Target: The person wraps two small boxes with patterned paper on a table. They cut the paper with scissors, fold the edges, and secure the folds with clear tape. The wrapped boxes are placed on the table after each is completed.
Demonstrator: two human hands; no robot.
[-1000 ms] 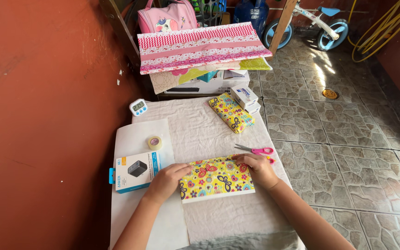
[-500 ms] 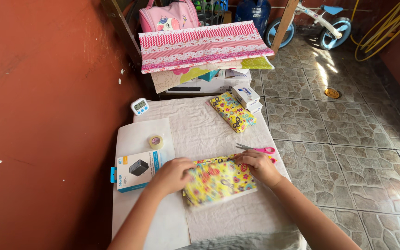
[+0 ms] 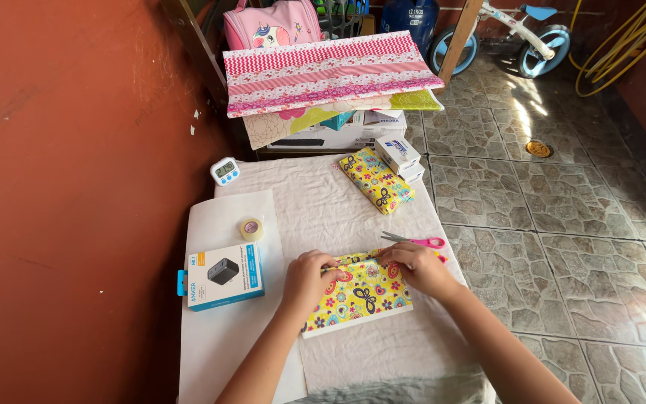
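A flat box partly covered in yellow butterfly-print wrapping paper (image 3: 362, 296) lies on the white cloth near the table's front. My left hand (image 3: 309, 277) presses on its left part, fingers curled over the top edge of the paper. My right hand (image 3: 418, 268) holds the paper's upper right edge. Both hands fold the paper over the box.
Pink-handled scissors (image 3: 416, 241) lie just beyond my right hand. A tape roll (image 3: 251, 228), a blue-and-white product box (image 3: 224, 275) and a small timer (image 3: 224, 171) sit to the left. A wrapped yellow parcel (image 3: 374, 180) and small white boxes (image 3: 398, 156) lie farther back. The table edge (image 3: 443, 224) drops to tiled floor.
My left hand slid from the paper's left edge rightward onto the box's top edge. The paper, lifted and blurred half a second ago, now lies folded down over the box.
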